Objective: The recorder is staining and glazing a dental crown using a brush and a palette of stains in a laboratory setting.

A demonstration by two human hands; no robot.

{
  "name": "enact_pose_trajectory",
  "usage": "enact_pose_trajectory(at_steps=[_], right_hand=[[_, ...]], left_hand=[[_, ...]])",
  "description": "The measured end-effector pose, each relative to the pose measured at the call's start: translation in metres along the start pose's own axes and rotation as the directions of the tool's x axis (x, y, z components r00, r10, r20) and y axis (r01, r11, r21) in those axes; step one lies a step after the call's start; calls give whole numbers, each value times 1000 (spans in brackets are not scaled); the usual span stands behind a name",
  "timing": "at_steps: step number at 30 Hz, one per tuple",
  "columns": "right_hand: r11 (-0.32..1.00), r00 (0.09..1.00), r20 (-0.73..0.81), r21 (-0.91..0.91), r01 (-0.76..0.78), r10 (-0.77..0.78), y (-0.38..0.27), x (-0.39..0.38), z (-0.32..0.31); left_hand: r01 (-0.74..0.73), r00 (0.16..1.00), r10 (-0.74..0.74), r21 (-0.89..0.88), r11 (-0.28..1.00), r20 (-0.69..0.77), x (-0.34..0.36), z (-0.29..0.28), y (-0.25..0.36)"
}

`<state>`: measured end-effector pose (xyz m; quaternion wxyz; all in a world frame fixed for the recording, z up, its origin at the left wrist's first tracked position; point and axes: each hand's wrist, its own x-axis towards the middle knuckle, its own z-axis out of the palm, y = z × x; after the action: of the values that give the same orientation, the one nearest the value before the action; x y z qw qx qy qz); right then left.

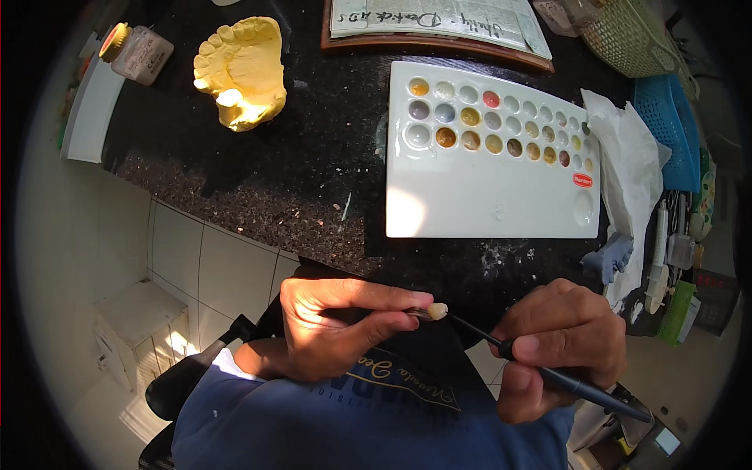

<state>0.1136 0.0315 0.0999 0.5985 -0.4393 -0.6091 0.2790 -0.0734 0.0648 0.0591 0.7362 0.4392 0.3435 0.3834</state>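
Thumb and forefinger of my left hand pinch a small metal holder. At its end sits a cream-coloured dental crown. My right hand grips a fine brush with a dark handle, slanting from lower right up to the left. The brush's thin end points at the crown's right side; whether it touches cannot be made out. Beyond the hands, on the dark worktop, lies a white porcelain palette with rows of wells holding yellow, brown, grey, blue and red pastes.
A yellow dental cast stands at the far left, near a small jar. White tissue and a grey-blue lump lie right of the palette. Farther right are a blue basket and several tools. A paper-covered tray is behind.
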Motion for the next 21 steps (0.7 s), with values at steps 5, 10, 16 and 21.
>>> enact_pose_trajectory(at_steps=[5, 10, 16, 21], right_hand=[[1000, 1000, 9, -2, -18, 18, -2, 1, -2], [1000, 1000, 11, -3, -4, 4, 0, 0, -2], [1000, 1000, 25, 5, -2, 2, -1, 1, -2], [1000, 998, 59, 10, -6, 6, 0, 1, -3]], left_hand=[[4, 1000, -4, 13, 1000, 1, 0, 1, 3], [24, 1000, -24, 0, 1000, 9, 0, 0, 2], [16, 1000, -16, 12, 1000, 8, 0, 0, 1], [26, 1000, -26, 4, 1000, 4, 1, 1, 2]])
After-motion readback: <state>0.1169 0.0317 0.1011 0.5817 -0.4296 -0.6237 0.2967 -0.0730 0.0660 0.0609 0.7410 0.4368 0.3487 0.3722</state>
